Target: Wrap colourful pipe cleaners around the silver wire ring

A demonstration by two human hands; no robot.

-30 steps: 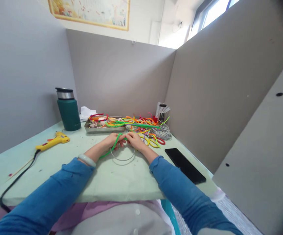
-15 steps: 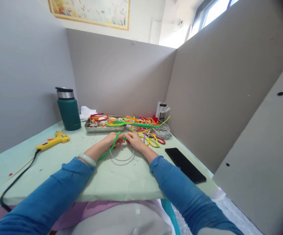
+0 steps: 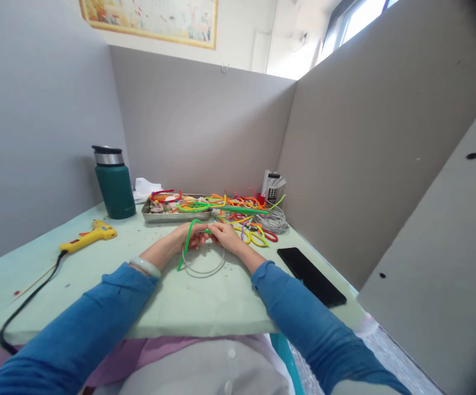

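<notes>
My left hand (image 3: pixel 188 236) and my right hand (image 3: pixel 224 236) meet over the near middle of the table, fingers closed in pinches. Between them they grip a thin grey wire ring (image 3: pixel 203 274), whose lower curve hangs below the hands. A green pipe cleaner (image 3: pixel 187 244) is held at the ring too, with a short green bit showing between the fingertips. Its long free part arches over my left hand and hangs down beside the ring's left side. How the pipe cleaner sits around the wire is hidden by my fingers.
Behind my hands is a metal tray (image 3: pixel 180 218) of small craft pieces, beside heaped colourful pipe cleaners (image 3: pixel 241 204) and a grey wire coil (image 3: pixel 275 222). A phone (image 3: pixel 312 277) lies right. Left are a yellow glue gun (image 3: pixel 89 237) with its cord and a green bottle (image 3: pixel 115 189).
The green pipe cleaner's free end has swung away from my left wrist and now hangs steeper beside the ring. Both hands stay nearly in place.
</notes>
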